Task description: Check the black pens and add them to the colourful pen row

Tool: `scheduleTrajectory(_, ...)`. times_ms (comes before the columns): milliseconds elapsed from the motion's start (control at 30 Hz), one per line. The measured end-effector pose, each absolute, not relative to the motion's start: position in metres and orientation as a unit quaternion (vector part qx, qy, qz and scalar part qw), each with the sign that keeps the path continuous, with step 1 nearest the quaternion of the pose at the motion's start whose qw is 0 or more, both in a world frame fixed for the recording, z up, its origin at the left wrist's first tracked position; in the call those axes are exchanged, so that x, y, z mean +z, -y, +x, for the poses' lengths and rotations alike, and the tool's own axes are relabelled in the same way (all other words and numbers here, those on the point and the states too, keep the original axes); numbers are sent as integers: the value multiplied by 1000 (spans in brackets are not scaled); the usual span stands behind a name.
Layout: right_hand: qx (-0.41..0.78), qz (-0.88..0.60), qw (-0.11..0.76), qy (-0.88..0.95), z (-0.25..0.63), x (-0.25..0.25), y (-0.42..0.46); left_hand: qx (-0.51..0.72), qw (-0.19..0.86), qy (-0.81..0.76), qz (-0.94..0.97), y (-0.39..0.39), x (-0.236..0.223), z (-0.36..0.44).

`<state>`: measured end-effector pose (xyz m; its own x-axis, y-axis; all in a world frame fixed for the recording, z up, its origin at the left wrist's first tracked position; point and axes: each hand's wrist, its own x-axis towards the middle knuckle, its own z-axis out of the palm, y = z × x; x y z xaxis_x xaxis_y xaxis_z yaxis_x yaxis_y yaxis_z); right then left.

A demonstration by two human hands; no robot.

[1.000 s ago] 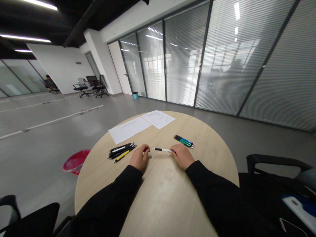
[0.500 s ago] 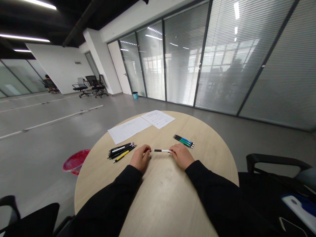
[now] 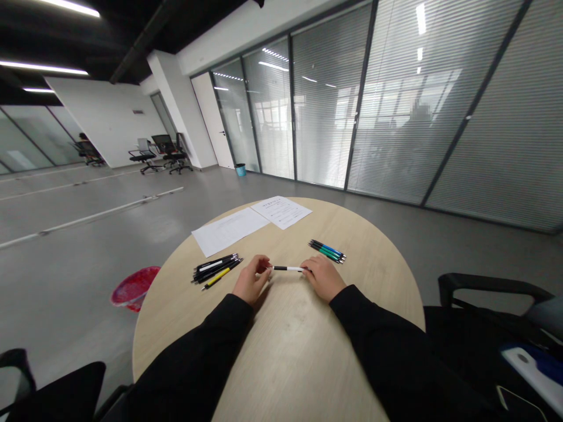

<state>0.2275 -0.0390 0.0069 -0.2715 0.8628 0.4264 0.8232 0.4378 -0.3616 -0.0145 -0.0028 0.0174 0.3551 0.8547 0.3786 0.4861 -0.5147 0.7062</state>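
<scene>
Pen (image 3: 287,268), white and black, is clamped in your right hand (image 3: 325,278); your left hand (image 3: 251,281) curls at its black end, whether pinching I cannot tell, dark pens (image 3: 216,266) beside it, green pens (image 3: 324,252) beyond your right

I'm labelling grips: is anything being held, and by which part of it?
A black-and-white pen: the right hand holds its white end. The left hand is at its black end; whether it grips cannot be told.
</scene>
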Motion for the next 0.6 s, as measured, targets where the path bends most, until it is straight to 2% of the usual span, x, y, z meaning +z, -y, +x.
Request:
scheduleTrajectory(233,37,-531,292,795,228,7,39,354,171,-466,792,2,21,-16)
scheduleTrajectory(600,35,-527,289,798,228,8,39,349,194,-446,801,3,20,-15)
